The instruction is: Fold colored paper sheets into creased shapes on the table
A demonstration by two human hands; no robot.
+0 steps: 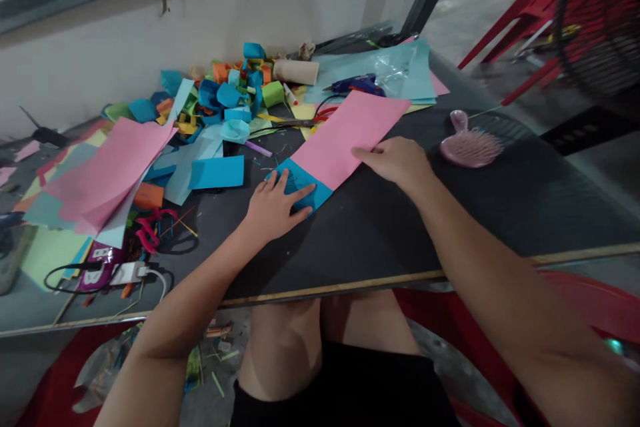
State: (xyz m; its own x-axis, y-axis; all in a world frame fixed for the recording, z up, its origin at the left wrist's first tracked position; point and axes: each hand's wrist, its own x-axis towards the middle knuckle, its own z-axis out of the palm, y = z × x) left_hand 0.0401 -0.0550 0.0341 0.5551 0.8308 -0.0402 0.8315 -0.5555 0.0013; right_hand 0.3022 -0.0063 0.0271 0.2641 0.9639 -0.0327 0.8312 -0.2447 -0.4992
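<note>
Our left hand (273, 208) lies spread on the blue paper (321, 195); our right hand (401, 163) apparently pinches the pink sheet (347, 133) — pieces seemingly aligned, remaining work unclear.

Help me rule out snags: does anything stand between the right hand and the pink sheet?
Nothing visible: the right hand touches the pink sheet near its edge; the left hand lies on the adjoining blue sheet.

The person is wearing a plain black garment (345, 390) over the lap; its hem is leaving the knees (285, 347) bare, and both forearms (463, 230) are showing bare down to the wrists.
</note>
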